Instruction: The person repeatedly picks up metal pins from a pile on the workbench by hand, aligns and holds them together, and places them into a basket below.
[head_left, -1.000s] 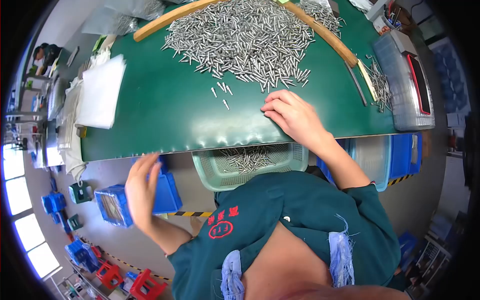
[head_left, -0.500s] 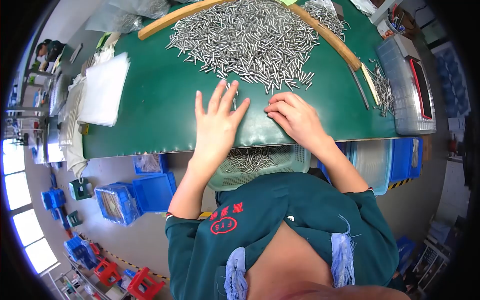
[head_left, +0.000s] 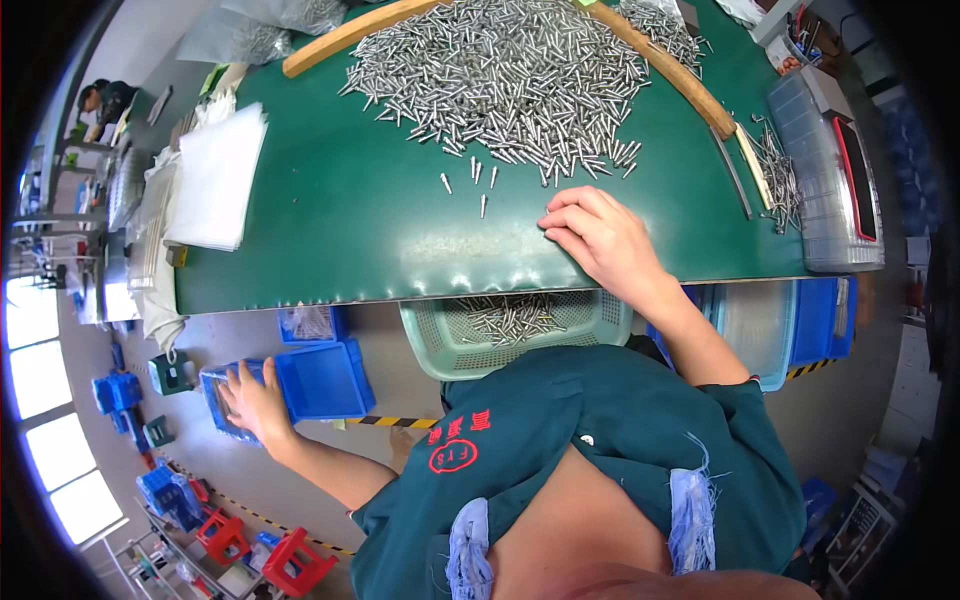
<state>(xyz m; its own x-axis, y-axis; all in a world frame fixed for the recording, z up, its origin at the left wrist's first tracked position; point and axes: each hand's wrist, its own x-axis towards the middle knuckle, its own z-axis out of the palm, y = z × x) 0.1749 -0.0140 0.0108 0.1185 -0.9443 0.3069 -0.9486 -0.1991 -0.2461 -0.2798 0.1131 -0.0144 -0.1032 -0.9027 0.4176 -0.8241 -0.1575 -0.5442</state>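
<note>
A large heap of small metal pins (head_left: 500, 85) lies on the green tabletop (head_left: 350, 220). Several loose pins (head_left: 483, 206) rest apart from it, towards the table's front edge. My right hand (head_left: 600, 235) is on the table just below the heap, fingers curled and pressed together; whatever may be between the fingertips is too small to name. Off the table to the left, my left hand (head_left: 253, 400) reaches with spread fingers over a blue plastic bin (head_left: 222, 425). No object shows in it, and whether it touches the bin I cannot tell.
Wooden bars (head_left: 680, 85) border the heap. A pale green basket (head_left: 425, 345) with more pins sits under the table edge, beside an open blue bin (head_left: 325, 380). White sheets (head_left: 215, 185) lie at the left; clear plastic boxes (head_left: 815, 200) and a red-edged phone (head_left: 855, 180) at the right.
My left hand has left the tabletop and swung down left to the blue bin, uncovering several loose pins. My right hand keeps nearly the same place and pose.
</note>
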